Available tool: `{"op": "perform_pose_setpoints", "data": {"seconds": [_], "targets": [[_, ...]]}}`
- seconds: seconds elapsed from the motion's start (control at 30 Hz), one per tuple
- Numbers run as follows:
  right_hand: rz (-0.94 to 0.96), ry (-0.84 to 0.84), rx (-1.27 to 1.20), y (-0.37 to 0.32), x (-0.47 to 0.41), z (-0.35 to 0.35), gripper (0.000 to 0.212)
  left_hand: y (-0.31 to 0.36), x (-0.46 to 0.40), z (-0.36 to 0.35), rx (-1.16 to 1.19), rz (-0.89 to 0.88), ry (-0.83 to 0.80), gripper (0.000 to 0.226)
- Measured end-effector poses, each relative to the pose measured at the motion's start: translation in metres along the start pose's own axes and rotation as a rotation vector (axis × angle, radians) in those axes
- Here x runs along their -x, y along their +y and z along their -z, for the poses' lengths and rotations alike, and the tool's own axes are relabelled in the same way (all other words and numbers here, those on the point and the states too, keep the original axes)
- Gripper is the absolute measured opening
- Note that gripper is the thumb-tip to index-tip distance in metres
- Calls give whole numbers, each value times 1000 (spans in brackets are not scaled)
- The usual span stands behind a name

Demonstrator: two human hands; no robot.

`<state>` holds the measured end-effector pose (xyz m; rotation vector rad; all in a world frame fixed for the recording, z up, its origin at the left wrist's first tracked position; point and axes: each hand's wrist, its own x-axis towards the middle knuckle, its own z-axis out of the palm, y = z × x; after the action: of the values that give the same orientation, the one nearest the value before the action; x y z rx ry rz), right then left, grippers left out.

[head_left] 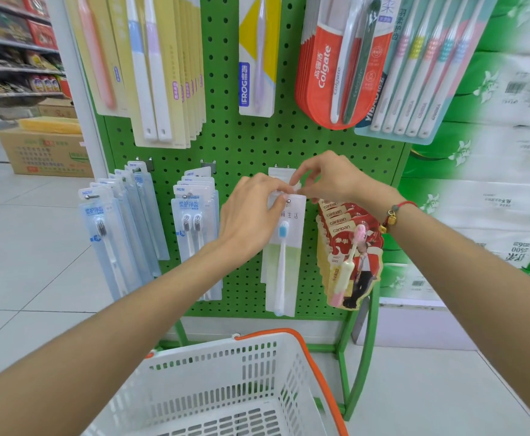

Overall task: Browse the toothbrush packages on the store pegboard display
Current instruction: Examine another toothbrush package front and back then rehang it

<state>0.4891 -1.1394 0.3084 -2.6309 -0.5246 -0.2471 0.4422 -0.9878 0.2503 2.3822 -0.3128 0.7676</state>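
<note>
at the centre of the frame both hands worked the top of a white single-toothbrush package hanging on the green pegboard: the left hand pinched its upper edge, the right hand pinched its hang tab. a white basket sat at the bottom.

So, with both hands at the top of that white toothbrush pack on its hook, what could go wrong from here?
1. The left hand and right hand pinch the top of the white pack near the hook tip; a hard pull might tear its hanging hole.
2. A pack behind it might slide off too, possibly into the basket below.
3. The right forearm passes close to the red packs and could knock them.
</note>
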Motion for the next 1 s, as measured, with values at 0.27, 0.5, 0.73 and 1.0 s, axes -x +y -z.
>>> {"op": "perform_pose_setpoints", "data": {"seconds": [0.27,0.5,0.73,1.0], "targets": [[-28,-112,18,1,-2,-6,10,2,-2,5,-37,-19,0,19],[-40,-10,-75,4,3,-15,22,-1,-7,4,22,-29,-74,19],[14,59,22,1,2,-10,20,-2,-7,6,55,-12,-102,19],[-80,132,-8,2,29,-11,17,0,-4,11,3,-14,-205,28]]}}
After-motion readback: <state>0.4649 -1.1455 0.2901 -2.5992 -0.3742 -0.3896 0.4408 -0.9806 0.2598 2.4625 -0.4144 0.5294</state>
